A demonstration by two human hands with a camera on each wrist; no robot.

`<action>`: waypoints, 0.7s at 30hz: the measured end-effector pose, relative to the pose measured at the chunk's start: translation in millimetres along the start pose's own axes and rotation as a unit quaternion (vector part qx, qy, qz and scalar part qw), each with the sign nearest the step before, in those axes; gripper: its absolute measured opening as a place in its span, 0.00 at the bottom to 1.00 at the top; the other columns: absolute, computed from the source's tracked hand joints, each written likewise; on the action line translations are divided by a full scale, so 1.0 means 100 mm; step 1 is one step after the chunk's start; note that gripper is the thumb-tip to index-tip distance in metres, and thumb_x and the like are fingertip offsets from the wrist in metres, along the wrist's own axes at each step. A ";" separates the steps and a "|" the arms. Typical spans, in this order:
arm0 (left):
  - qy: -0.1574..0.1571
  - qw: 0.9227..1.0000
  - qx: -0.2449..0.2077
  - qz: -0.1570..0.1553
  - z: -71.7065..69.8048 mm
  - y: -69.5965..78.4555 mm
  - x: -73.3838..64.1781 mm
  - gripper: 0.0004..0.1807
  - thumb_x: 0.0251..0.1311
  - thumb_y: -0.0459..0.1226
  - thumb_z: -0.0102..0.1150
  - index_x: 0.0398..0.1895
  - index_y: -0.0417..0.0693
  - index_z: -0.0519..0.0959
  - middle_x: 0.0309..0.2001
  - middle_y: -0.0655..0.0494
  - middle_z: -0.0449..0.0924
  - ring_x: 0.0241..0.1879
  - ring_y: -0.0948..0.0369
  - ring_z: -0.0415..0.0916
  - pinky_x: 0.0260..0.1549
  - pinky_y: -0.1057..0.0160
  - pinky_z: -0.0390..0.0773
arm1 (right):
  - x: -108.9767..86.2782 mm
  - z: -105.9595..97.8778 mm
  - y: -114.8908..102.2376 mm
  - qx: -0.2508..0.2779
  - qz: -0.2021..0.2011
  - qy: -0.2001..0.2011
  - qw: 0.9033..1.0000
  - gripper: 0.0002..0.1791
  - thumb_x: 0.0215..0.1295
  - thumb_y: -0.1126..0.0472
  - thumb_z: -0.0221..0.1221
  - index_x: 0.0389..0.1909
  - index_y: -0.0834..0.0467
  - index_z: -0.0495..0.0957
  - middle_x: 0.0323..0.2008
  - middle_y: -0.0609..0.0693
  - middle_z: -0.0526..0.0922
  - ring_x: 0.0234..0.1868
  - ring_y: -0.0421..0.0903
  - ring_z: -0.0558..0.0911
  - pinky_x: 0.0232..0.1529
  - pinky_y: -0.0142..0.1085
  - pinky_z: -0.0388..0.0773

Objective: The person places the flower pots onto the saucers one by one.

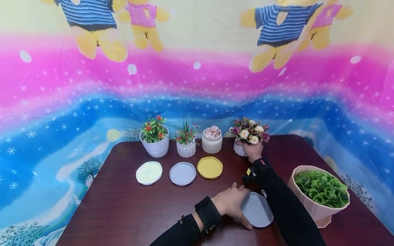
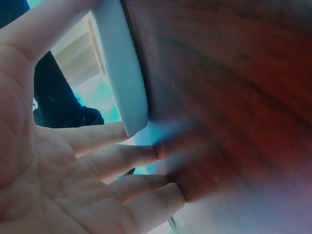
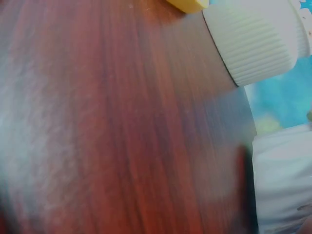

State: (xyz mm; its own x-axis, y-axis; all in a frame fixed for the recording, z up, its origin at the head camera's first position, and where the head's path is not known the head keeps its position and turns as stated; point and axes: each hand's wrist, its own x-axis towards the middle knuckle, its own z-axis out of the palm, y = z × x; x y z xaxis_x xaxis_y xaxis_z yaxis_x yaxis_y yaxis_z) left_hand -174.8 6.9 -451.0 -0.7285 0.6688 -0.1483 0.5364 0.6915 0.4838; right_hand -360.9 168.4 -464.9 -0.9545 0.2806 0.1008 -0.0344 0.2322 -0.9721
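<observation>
In the head view, my right hand [image 1: 254, 151] grips the white fluted pot [image 1: 239, 149] of artificial purple and cream roses [image 1: 253, 131] at the table's back right. The right wrist view catches that pot [image 3: 282, 180] at its right edge, with most of the hand out of frame. Nearer the front, my left hand [image 1: 231, 201] holds a grey saucer [image 1: 258, 210] by its left rim. In the left wrist view, thumb and index finger [image 2: 97, 139] meet the saucer's edge [image 2: 119, 73], while the other fingers extend beside it over the tabletop.
Along the back stand a red-flowered plant pot [image 1: 155, 145], a small fluted pot [image 1: 186, 149] and a cream pot [image 1: 212, 142]. Before them lie white [image 1: 149, 173], grey-lilac [image 1: 183, 174] and yellow [image 1: 210, 167] saucers. A large pink planter [image 1: 314, 208] stands right of my right forearm.
</observation>
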 end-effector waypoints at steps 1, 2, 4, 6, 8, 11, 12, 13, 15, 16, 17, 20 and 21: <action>0.001 1.000 0.000 0.000 0.00 0.00 0.00 0.55 0.47 0.59 0.85 0.78 0.51 0.70 0.78 0.48 0.67 0.79 0.41 0.60 0.73 0.55 0.68 | -0.01 -0.01 0.00 0.004 -0.002 0.003 1.000 0.57 0.60 0.61 0.79 0.84 0.58 0.55 0.80 0.61 0.63 0.80 0.60 0.62 0.78 0.53 0.61; 0.001 1.000 0.001 0.000 0.01 0.00 0.00 0.55 0.47 0.59 0.85 0.78 0.52 0.70 0.78 0.49 0.67 0.79 0.41 0.60 0.73 0.55 0.68 | -0.02 -0.02 0.00 0.008 -0.005 0.004 1.000 0.57 0.59 0.62 0.79 0.84 0.58 0.55 0.80 0.61 0.64 0.80 0.60 0.62 0.78 0.52 0.61; 0.001 1.000 0.004 -0.001 0.02 -0.01 0.01 0.55 0.47 0.59 0.85 0.78 0.52 0.70 0.78 0.49 0.67 0.79 0.42 0.60 0.72 0.56 0.68 | -0.03 -0.04 0.00 0.011 -0.009 0.007 1.000 0.56 0.58 0.63 0.79 0.83 0.59 0.57 0.79 0.61 0.65 0.80 0.60 0.63 0.78 0.51 0.61; 0.000 1.000 0.005 -0.002 0.02 -0.01 0.01 0.56 0.47 0.59 0.85 0.79 0.53 0.70 0.78 0.49 0.68 0.79 0.43 0.60 0.72 0.56 0.69 | -0.05 -0.06 -0.01 0.013 -0.011 0.010 1.000 0.56 0.58 0.63 0.80 0.83 0.58 0.57 0.79 0.61 0.66 0.80 0.59 0.64 0.78 0.51 0.61; 0.001 1.000 0.008 -0.002 0.02 -0.01 0.02 0.56 0.47 0.60 0.85 0.79 0.52 0.70 0.78 0.50 0.68 0.78 0.44 0.61 0.71 0.57 0.69 | -0.07 -0.07 -0.03 0.015 -0.012 0.012 1.000 0.56 0.58 0.63 0.80 0.83 0.58 0.57 0.79 0.61 0.66 0.80 0.59 0.64 0.78 0.50 0.61; 0.000 1.000 0.012 -0.003 0.02 -0.02 0.02 0.57 0.47 0.60 0.84 0.79 0.52 0.69 0.78 0.50 0.67 0.78 0.45 0.61 0.71 0.57 0.70 | -0.10 -0.08 -0.06 0.020 -0.014 0.013 1.000 0.56 0.58 0.63 0.79 0.83 0.58 0.57 0.79 0.60 0.66 0.80 0.58 0.64 0.79 0.50 0.61; 0.000 1.000 0.012 -0.003 0.02 -0.02 0.02 0.57 0.47 0.61 0.84 0.79 0.52 0.69 0.78 0.50 0.67 0.78 0.45 0.61 0.71 0.57 0.70 | -0.12 -0.09 -0.07 0.024 -0.015 0.013 1.000 0.56 0.58 0.64 0.79 0.83 0.58 0.58 0.78 0.60 0.66 0.79 0.58 0.64 0.78 0.50 0.61; 0.000 1.000 0.011 -0.003 0.02 -0.02 0.02 0.57 0.47 0.61 0.84 0.79 0.52 0.69 0.79 0.50 0.67 0.78 0.45 0.61 0.70 0.57 0.70 | -0.13 -0.09 -0.08 0.028 -0.017 0.013 0.999 0.55 0.58 0.65 0.79 0.82 0.59 0.58 0.78 0.60 0.67 0.79 0.58 0.65 0.78 0.50 0.62; 0.001 1.000 0.013 -0.001 0.02 -0.02 0.02 0.57 0.47 0.61 0.84 0.79 0.51 0.69 0.78 0.49 0.67 0.78 0.44 0.62 0.70 0.58 0.71 | -0.15 -0.10 -0.09 0.033 -0.023 0.013 0.999 0.54 0.57 0.65 0.80 0.81 0.60 0.59 0.77 0.61 0.67 0.78 0.58 0.66 0.78 0.49 0.62; 0.001 1.000 0.013 0.000 0.02 -0.02 0.02 0.58 0.46 0.61 0.85 0.79 0.51 0.69 0.78 0.49 0.67 0.78 0.45 0.62 0.69 0.58 0.72 | -0.16 -0.10 -0.10 0.035 -0.024 0.013 0.999 0.54 0.57 0.66 0.79 0.81 0.60 0.60 0.77 0.61 0.68 0.78 0.58 0.66 0.78 0.48 0.62; 0.002 1.000 0.014 0.001 0.02 -0.02 0.02 0.58 0.46 0.61 0.85 0.79 0.51 0.69 0.78 0.49 0.68 0.77 0.45 0.63 0.68 0.58 0.72 | -0.17 -0.10 -0.10 0.038 -0.027 0.014 0.999 0.54 0.57 0.66 0.79 0.81 0.60 0.59 0.77 0.61 0.68 0.78 0.57 0.66 0.78 0.48 0.62; 0.005 1.000 0.015 0.005 0.03 -0.03 0.02 0.57 0.46 0.61 0.85 0.79 0.51 0.69 0.77 0.50 0.69 0.76 0.46 0.64 0.66 0.59 0.74 | -0.19 -0.12 -0.11 0.046 -0.031 0.009 0.998 0.54 0.59 0.67 0.78 0.82 0.60 0.57 0.78 0.61 0.66 0.79 0.57 0.64 0.78 0.47 0.61; 0.005 1.000 0.015 0.006 0.03 -0.03 0.02 0.57 0.46 0.61 0.85 0.79 0.51 0.70 0.77 0.51 0.69 0.76 0.46 0.65 0.65 0.60 0.75 | -0.20 -0.13 -0.11 0.045 -0.032 0.007 0.998 0.55 0.59 0.67 0.78 0.83 0.60 0.56 0.79 0.61 0.65 0.80 0.57 0.64 0.78 0.47 0.61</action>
State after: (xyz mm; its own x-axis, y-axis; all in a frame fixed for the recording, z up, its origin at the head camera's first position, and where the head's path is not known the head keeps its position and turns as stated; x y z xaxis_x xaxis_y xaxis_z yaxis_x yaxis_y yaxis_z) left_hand -176.6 7.6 -455.4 -0.7268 0.6737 -0.1334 0.5574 0.6921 0.4586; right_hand -338.0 171.9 -453.1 -0.9453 0.2810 0.1657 -0.1226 0.1647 -0.9787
